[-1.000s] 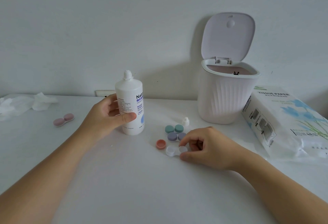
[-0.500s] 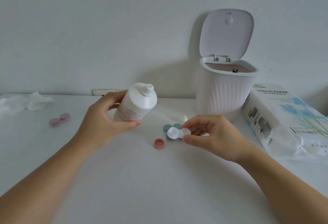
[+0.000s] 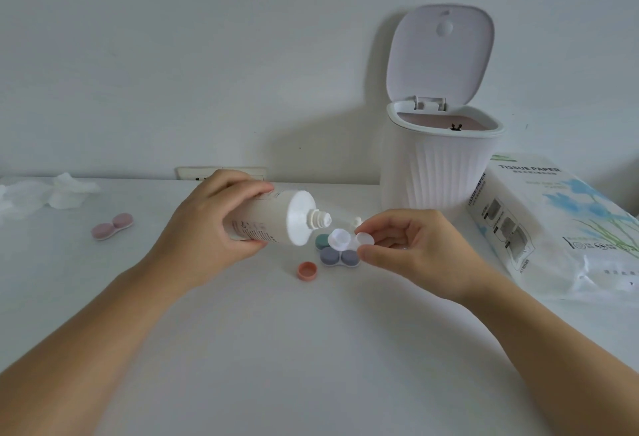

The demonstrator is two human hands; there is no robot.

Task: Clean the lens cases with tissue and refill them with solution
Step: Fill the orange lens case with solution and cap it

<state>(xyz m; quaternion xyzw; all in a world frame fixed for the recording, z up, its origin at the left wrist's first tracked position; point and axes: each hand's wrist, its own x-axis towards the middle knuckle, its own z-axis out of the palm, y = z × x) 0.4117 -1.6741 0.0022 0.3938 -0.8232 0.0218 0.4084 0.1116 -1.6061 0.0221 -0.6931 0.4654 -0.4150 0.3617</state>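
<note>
Your left hand grips the bottle, now tipped nearly flat off the counter, nozzle pointing to 3 o'clock. Your right hand pinches the clear case, lifted up to meet it. The nozzle sits just at 10 o'clock of the left well. No drops visible yet. Refill looks about to begin; a closed case and a loose cap wait below.

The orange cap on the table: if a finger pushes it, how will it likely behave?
The orange cap looks small and plastic, so probably light and easily slid. It lies flat, open side up, so rolling seems unlikely unless tipped on edge.
</note>
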